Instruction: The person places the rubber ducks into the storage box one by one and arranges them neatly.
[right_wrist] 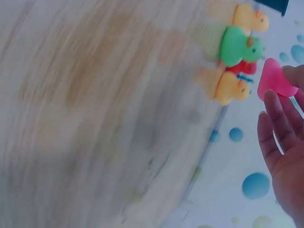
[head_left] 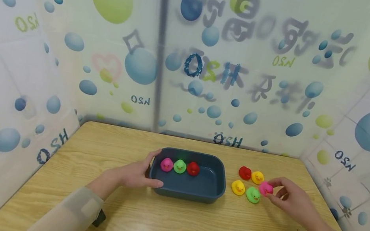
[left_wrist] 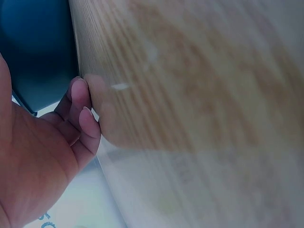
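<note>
My left hand (head_left: 134, 174) holds the left end of a dark blue rectangular tub (head_left: 209, 179), thumb at the near rim. Three rubber ducks sit inside it in a row: pink (head_left: 167, 164), green (head_left: 179, 166) and red (head_left: 193, 168). To the right of the tub, my right hand (head_left: 292, 199) pinches a pink rubber duck (head_left: 265, 188) between thumb and fingers. In the right wrist view this pink duck (right_wrist: 273, 84) appears raised off the table. Around it stand a green duck (head_left: 253, 195), two yellow ducks (head_left: 238, 187) and a red duck (head_left: 245, 173).
The wooden table (head_left: 168, 225) reaches back to a patterned curtain (head_left: 207, 107) with bubble prints. Similar sheets hang along the left and right sides.
</note>
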A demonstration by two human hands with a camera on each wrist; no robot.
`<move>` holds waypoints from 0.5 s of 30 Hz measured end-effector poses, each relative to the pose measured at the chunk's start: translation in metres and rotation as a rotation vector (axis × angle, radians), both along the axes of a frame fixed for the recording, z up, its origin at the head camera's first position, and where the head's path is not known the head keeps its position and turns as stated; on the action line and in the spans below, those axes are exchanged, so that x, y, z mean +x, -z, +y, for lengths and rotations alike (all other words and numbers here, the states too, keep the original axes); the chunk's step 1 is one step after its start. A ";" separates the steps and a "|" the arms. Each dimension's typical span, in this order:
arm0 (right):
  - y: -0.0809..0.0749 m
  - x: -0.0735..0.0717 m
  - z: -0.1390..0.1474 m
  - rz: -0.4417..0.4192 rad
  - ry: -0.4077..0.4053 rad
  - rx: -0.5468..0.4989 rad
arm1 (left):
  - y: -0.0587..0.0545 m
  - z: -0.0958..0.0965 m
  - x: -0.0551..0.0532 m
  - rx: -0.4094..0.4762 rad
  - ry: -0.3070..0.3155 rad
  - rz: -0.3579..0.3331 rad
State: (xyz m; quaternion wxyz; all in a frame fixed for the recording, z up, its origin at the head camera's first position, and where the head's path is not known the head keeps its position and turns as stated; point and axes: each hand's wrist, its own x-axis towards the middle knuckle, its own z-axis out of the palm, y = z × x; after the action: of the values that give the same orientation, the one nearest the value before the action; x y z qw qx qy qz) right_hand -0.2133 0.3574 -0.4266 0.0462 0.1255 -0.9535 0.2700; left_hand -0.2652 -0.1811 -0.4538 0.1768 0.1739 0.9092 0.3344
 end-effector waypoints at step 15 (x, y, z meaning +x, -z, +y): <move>-0.012 -0.011 -0.062 0.130 -0.136 -0.101 | 0.001 0.000 -0.001 0.017 0.007 0.006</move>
State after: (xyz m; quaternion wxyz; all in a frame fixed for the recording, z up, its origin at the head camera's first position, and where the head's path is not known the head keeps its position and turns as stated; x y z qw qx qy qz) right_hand -0.2246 0.2952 -0.4146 0.0959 0.2049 -0.9229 0.3117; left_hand -0.2658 -0.1815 -0.4544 0.1735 0.1795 0.9063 0.3410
